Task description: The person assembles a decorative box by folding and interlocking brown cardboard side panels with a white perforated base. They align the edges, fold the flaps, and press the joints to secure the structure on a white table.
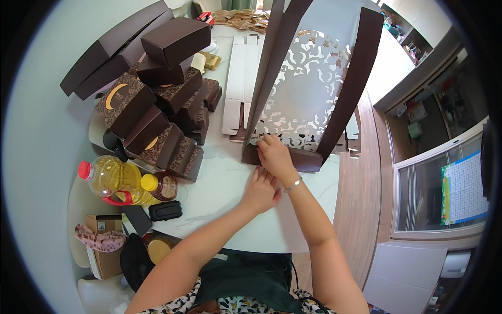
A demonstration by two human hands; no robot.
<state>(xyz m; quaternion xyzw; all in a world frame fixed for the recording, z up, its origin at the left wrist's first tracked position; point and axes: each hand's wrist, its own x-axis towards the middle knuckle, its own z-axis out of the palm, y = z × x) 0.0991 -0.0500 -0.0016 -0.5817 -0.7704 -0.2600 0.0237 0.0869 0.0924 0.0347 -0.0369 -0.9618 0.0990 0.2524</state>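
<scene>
A long dark brown cardboard box (353,78) with upright side walls lies in front of me on the table. Scroll-shaped cut-outs pierce its pale panel (308,97). My right hand (276,157) reaches over the near end wall and pinches the cardboard at its left corner; the fingertips are partly hidden inside. Just below, my left hand (261,191) rests low against the outer face of that wall. Its fingers are extended with the thumb apart, and it grips nothing visible. Flat white-and-brown cardboard blanks (242,83) lie to the left of the box.
Patterned brown boxes (125,102) are piled on the left. An oil bottle (112,175), a smaller yellow-capped bottle (164,186) and a black case (166,210) stand nearer me. Small packets (243,21) are heaped at the far end. The marble-look table (246,235) ends close to my body.
</scene>
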